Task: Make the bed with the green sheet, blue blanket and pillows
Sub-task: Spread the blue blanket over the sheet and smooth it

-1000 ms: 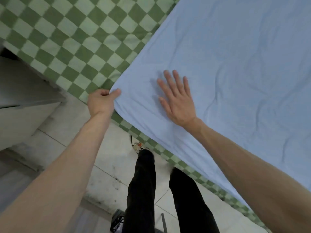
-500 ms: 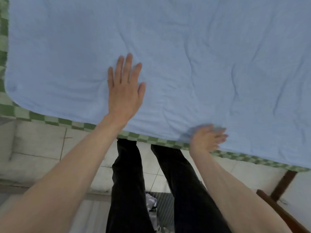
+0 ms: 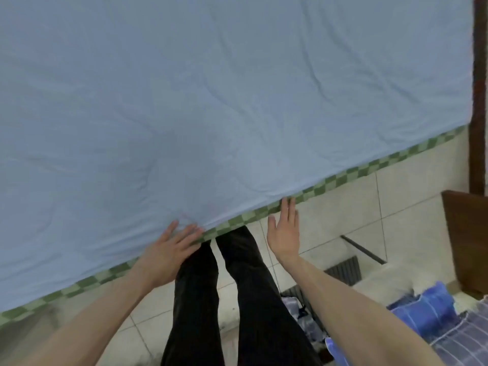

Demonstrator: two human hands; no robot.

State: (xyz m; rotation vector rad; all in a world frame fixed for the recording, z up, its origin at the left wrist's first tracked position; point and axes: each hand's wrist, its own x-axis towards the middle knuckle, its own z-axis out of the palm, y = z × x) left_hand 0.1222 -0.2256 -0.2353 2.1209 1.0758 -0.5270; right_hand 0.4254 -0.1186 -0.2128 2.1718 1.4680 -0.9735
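Head view, sole camera. Item: blue blanket (image 3: 237,101), spread flat over the bed, filling the frame from nine o'clock round to two o'clock; pale blue, soft, lightly creased with shallow wrinkles running toward four o'clock. Item: green sheet (image 3: 343,178), checked, showing only as a narrow band below the blanket's near edge, running from seven o'clock up to three o'clock; it appears laid and covered. Left hand (image 3: 169,253), at six o'clock: fingers straight and spread, holding nothing, fingertips resting on the blanket's near edge. Right hand (image 3: 284,233), at five o'clock: open, fingers straight and together, holding nothing, fingertips at the checked band; contact cannot be confirmed. Progress, judged: sheet and blanket stages look largely done, with edge-smoothing in hand; pillows remain. No pillow lies on the visible bed. Blue striped fabric (image 3: 427,310) sits at four o'clock on the floor side, possibly a pillow, not certain. Wooden bedpost (image 3: 479,101) at two o'clock.
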